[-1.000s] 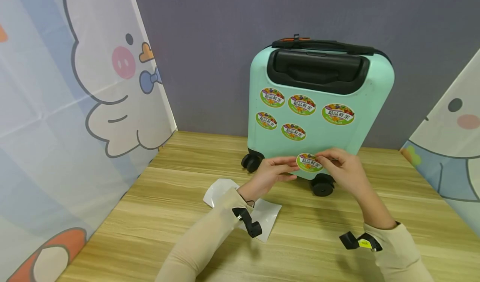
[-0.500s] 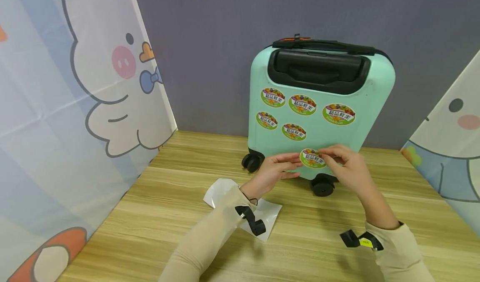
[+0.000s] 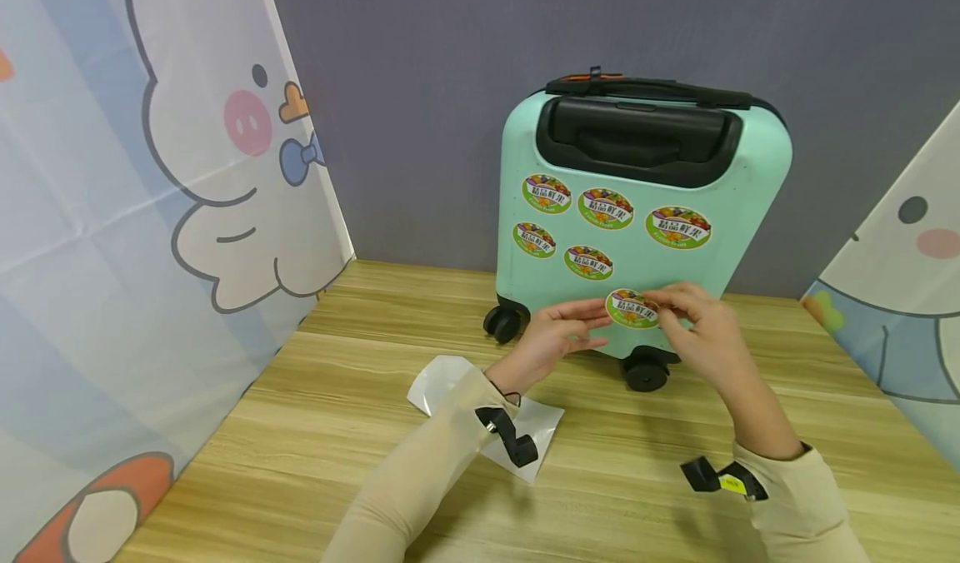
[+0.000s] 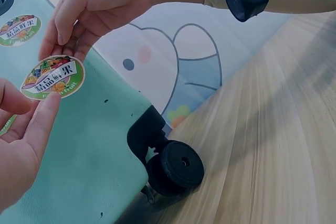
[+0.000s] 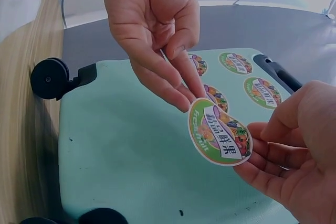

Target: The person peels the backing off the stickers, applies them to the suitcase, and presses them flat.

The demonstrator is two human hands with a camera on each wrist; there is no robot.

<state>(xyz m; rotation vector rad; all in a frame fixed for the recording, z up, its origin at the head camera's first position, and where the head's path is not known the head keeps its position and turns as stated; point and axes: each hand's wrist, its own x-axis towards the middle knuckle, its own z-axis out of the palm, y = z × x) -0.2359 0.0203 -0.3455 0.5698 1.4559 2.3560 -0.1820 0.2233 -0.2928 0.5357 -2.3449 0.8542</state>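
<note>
My right hand [image 3: 711, 338] pinches the right edge of an oval fruit sticker [image 3: 632, 309], holding it before the lower part of a mint-green suitcase [image 3: 517, 284]. In the right wrist view, the held sticker [image 5: 219, 134] bends slightly. My left hand [image 3: 546, 342] reaches in from the other side, fingers mostly straight, fingertips right at the sticker's left edge. The left wrist view has a left-hand finger [image 4: 44, 121] by the sticker's lower edge. Several matching stickers are on the suitcase, among them one at the upper right [image 3: 678, 227] and one in the lower row [image 3: 588, 263].
White backing paper [image 3: 536, 430] lies on the wooden table [image 3: 300, 446], partly beneath my left forearm. The suitcase stands on black wheels [image 3: 645, 370] against a grey backdrop [image 3: 420, 130]. Cartoon-printed cloths hang at the left [image 3: 202, 238] and right [image 3: 911, 296].
Both hands have moved slightly up and to the right with the sticker, which now sits higher against the suitcase front. The right hand's pinch has stayed on it.
</note>
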